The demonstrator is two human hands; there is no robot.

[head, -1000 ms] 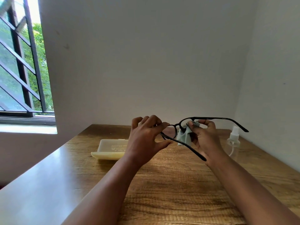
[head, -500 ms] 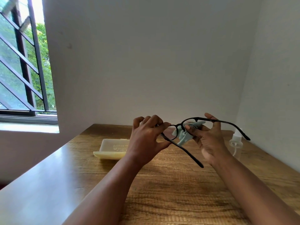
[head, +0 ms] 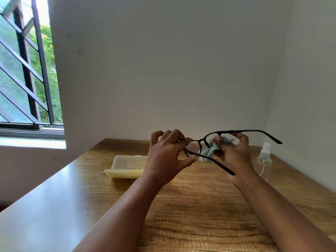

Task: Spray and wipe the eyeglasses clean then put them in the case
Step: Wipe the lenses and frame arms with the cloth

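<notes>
Right, from the head camera both hands are raised above the brown wood-grain table (head: pixel 200 206), and the thin black-framed eyeglasses (head: pixel 201 140) hang in the air between them, both temple arms unfolded. The left hand (head: pixel 167 153) has its fingers curled, fingertips pinching the frame at the left lens. The right hand (head: pixel 234 153) pinches a small crumpled pale-blue cleaning cloth (head: pixel 209 151) against the right lens, thumb on the near side, fingers behind the top rim. One temple arm slants down across the right palm; the other juts out to the right, above the clear plastic spray bottle with its white nozzle (head: pixel 264 157), which stands upright near the right-hand wall. The pale cream hard glasses case (head: pixel 125 165) lies on the table behind the left wrist; whether it is open I cannot tell. A barred window (head: pixel 27 70) sits far left.
</notes>
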